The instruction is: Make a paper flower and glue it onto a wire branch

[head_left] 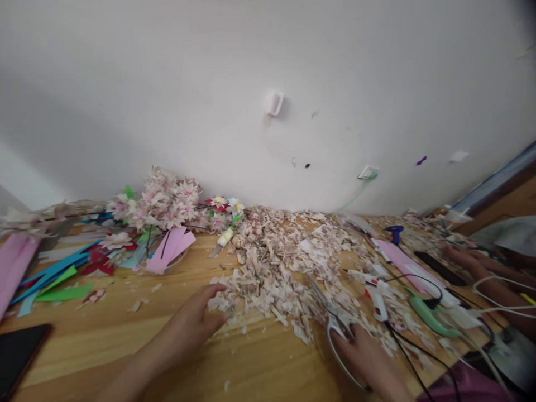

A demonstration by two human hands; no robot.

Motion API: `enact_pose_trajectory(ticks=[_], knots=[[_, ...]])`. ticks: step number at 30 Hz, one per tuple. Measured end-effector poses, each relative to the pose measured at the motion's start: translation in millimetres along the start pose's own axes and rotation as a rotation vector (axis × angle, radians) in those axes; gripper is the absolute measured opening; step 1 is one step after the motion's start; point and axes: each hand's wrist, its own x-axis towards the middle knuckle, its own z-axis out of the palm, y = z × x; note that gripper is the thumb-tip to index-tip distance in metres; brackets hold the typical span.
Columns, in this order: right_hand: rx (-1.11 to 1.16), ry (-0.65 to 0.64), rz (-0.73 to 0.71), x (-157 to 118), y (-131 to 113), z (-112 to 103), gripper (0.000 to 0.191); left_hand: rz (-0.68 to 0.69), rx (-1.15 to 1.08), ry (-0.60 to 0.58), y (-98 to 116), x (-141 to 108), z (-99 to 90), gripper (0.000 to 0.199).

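Note:
My left hand [199, 314] is low over the wooden table, its thumb and index finger apart at the near left edge of a heap of pale, dry scraps [268, 279]. I see nothing held in it. My right hand [366, 357] grips a pair of scissors [333, 318] by the handles. Their blades point away from me over the right part of the heap. Behind my left hand, a bunch of pale pink handmade flowers [167, 201] lies against the wall, beside a pink paper piece [171, 248].
Blue strips [62, 271] and green paper [65, 292] lie at left, above a black phone [23, 357]. At right are a white glue gun [377, 301], a blue glue gun [395, 231], a green power strip [431, 317] and cables. Another person's arm [481, 271] reaches in from the right.

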Motion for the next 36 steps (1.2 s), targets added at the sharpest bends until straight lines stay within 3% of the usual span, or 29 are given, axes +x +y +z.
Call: enact_pose_trajectory(ticks=[5,10,15,21,25,30,33,36], knots=[[0.137,0.040,-0.080,9.8,-39.0,21.8,0.036,-0.007,0.025,-0.014,-2.5,-2.8,2.2,0.042],[0.545,0.078,-0.164,29.7,-78.9,15.9,0.030,0.033,-0.018,0.042,8.7,-2.1,9.7,0.036],[0.753,0.060,-0.257,35.2,-91.5,-4.2,0.022,0.110,-0.120,0.061,41.9,25.1,42.1,0.024],[1.208,-0.154,-0.330,20.1,-99.7,-30.8,0.034,0.174,-0.285,-0.045,73.8,74.7,87.3,0.065],[1.233,-0.205,-0.355,17.1,-104.8,-37.5,0.033,0.201,-0.257,-0.036,80.7,85.0,99.9,0.056],[1.225,-0.186,-0.330,20.2,-102.2,-42.9,0.033,0.154,-0.107,0.131,69.2,97.1,83.9,0.036],[1.214,-0.056,-0.301,26.4,-93.6,-47.9,0.031,0.107,0.012,0.243,54.4,109.9,60.8,0.034],[1.009,0.111,-0.248,37.4,-84.1,-45.7,0.020,0.094,0.130,0.319,42.4,117.8,43.0,0.047]])
